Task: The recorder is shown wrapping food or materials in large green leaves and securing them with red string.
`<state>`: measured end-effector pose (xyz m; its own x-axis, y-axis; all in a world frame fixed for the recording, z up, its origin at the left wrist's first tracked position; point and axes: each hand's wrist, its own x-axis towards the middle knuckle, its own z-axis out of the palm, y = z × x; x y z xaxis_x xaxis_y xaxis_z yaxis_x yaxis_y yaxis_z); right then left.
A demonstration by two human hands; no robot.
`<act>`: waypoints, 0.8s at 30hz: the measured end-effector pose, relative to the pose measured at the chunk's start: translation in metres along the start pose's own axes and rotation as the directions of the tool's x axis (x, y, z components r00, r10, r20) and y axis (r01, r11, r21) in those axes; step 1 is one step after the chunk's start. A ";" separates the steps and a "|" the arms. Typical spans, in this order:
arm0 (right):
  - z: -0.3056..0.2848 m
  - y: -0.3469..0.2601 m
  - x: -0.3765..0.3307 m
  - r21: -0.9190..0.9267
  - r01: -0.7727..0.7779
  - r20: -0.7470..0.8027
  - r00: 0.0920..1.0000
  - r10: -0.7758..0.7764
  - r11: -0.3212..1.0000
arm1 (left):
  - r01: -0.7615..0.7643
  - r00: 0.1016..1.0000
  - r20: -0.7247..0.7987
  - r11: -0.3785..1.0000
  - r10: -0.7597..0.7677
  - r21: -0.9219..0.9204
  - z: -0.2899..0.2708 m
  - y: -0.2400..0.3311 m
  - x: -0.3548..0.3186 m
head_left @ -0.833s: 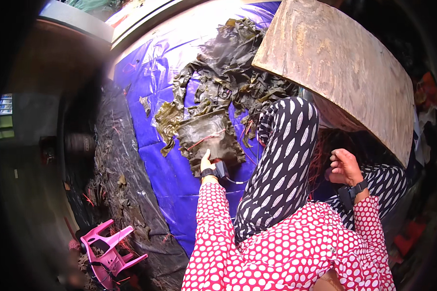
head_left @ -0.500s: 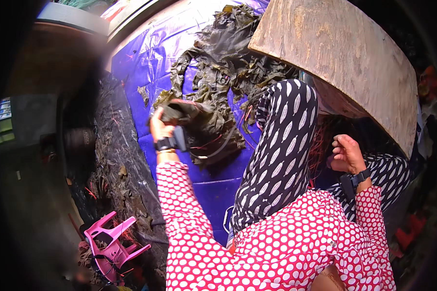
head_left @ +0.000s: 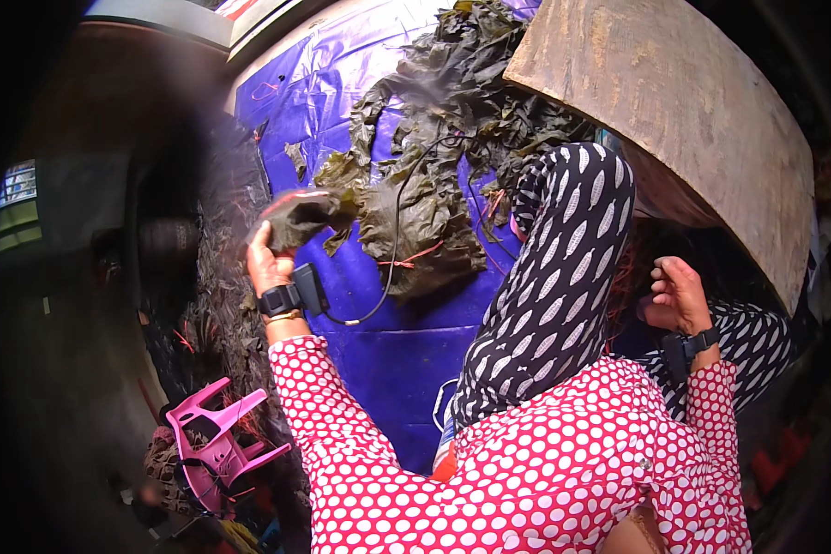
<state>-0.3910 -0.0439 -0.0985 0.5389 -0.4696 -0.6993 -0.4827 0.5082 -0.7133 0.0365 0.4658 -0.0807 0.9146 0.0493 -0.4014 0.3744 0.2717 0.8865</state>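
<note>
My left hand (head_left: 270,265) is closed on one end of a dark, folded leaf bundle (head_left: 307,220), blurred by motion, with a reddish strip along its top. To the right, over the blue sheet, lies a crumpled dark-green leaf bundle (head_left: 425,226) with a pink string tie (head_left: 414,258) around it. Beyond it a heap of wrinkled, dark leaves (head_left: 452,83) spreads away from me. Over my lap, my right hand (head_left: 679,294) has its fingers curled in; whatever they may hold is hidden.
A shiny blue plastic sheet (head_left: 379,369) lies under the leaves. On the right a worn wooden board (head_left: 665,111) leans beside my knee. Leaf scraps cover a black sheet (head_left: 235,268) to the left. A pink plastic stool (head_left: 217,452) lies tipped at lower left. A black cable (head_left: 399,226) trails from my left wrist.
My left hand has swung left with the leaf bundle, away from the tied bundle on the sheet. My right hand stays curled over my lap. The view has shifted slightly.
</note>
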 end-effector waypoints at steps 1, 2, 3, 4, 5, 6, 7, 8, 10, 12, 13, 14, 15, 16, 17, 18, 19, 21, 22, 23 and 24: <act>0.000 0.001 0.000 0.000 -0.003 -0.001 1.000 0.003 1.000 | 0.046 0.999 0.006 0.997 -0.046 -0.067 -0.006 -0.008 0.002; -0.001 0.002 0.001 -0.003 -0.004 0.001 1.000 0.004 1.000 | 0.062 0.998 0.027 0.997 -0.060 -0.054 -0.014 -0.019 0.004; -0.001 0.002 0.000 -0.004 -0.012 -0.005 1.000 0.012 1.000 | 0.075 0.997 0.019 0.995 -0.074 -0.070 -0.018 -0.027 0.004; -0.001 0.002 0.001 -0.005 -0.021 -0.011 1.000 0.021 1.000 | 0.088 0.996 0.011 0.992 -0.088 -0.085 -0.023 -0.034 0.004; -0.002 0.002 0.001 -0.011 -0.023 -0.013 1.000 0.023 1.000 | 0.078 0.996 -0.040 0.995 -0.081 -0.070 -0.020 -0.039 0.003; -0.003 0.002 0.001 -0.003 -0.021 -0.014 1.000 0.021 1.000 | 0.082 0.995 -0.043 0.994 -0.085 -0.073 -0.017 -0.044 0.002; -0.004 0.002 0.002 0.004 -0.020 -0.015 1.000 0.020 1.000 | 0.080 0.994 -0.061 0.992 -0.086 -0.099 -0.015 -0.049 0.001; -0.003 0.003 0.002 0.000 -0.022 -0.011 1.000 0.022 1.000 | 0.073 0.993 -0.081 0.990 -0.083 -0.124 -0.014 -0.049 0.000; 0.000 0.003 0.003 0.004 -0.034 -0.003 0.999 0.034 0.999 | 0.045 0.998 -0.027 0.984 -0.051 -0.175 -0.013 -0.053 0.005; -0.002 0.003 0.004 -0.001 -0.035 -0.010 0.999 0.035 0.999 | 0.097 0.995 -0.006 0.970 -0.101 -0.221 0.015 -0.052 -0.003; -0.002 0.003 0.004 -0.002 -0.036 -0.013 0.999 0.036 0.999 | 0.080 0.996 -0.013 0.974 -0.085 -0.212 0.025 -0.054 -0.001; -0.002 0.003 0.004 -0.003 -0.035 -0.012 0.999 0.035 0.999 | 0.070 0.998 0.012 0.977 -0.069 -0.200 0.033 -0.054 -0.003; -0.002 0.004 0.005 -0.003 -0.033 -0.011 0.999 0.033 0.999 | 0.066 0.998 0.029 0.977 -0.062 -0.202 0.041 -0.054 -0.001; -0.002 0.004 0.005 -0.002 -0.031 -0.012 0.999 0.031 1.000 | 0.064 0.997 0.047 0.977 -0.055 -0.204 0.049 -0.055 0.002; -0.002 0.004 0.005 -0.002 -0.031 -0.013 0.999 0.031 1.000 | 0.062 0.995 0.087 0.974 -0.044 -0.218 0.054 -0.056 0.005; -0.003 0.004 0.005 -0.005 -0.029 -0.016 0.999 0.029 1.000 | 0.040 0.997 0.079 0.977 -0.024 -0.208 0.060 -0.057 0.008; -0.003 0.005 0.005 -0.008 -0.028 -0.019 0.999 0.027 1.000 | 0.056 0.993 0.112 0.970 -0.030 -0.238 0.066 -0.059 0.010; -0.005 0.005 0.005 -0.015 -0.037 -0.034 0.999 0.036 0.999 | 0.101 0.985 0.162 0.952 -0.055 -0.287 0.070 -0.064 0.022; -0.005 0.006 0.005 -0.023 -0.046 -0.046 0.998 0.045 0.999 | 0.104 0.985 0.164 0.953 -0.058 -0.286 0.070 -0.068 0.025; -0.007 0.006 0.005 -0.023 -0.048 -0.054 0.997 0.047 0.999 | 0.135 0.976 0.207 0.928 -0.064 -0.348 0.073 -0.074 0.026; -0.009 0.007 0.005 -0.022 -0.049 -0.061 0.997 0.047 0.999 | 0.167 0.966 0.249 0.898 -0.067 -0.407 0.076 -0.081 0.027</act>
<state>-0.3981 -0.0496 -0.1074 0.4727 -0.4881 -0.7337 -0.5237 0.5140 -0.6794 0.0423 0.3720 -0.1454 0.8965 -0.2097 -0.3902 0.4270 0.6435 0.6352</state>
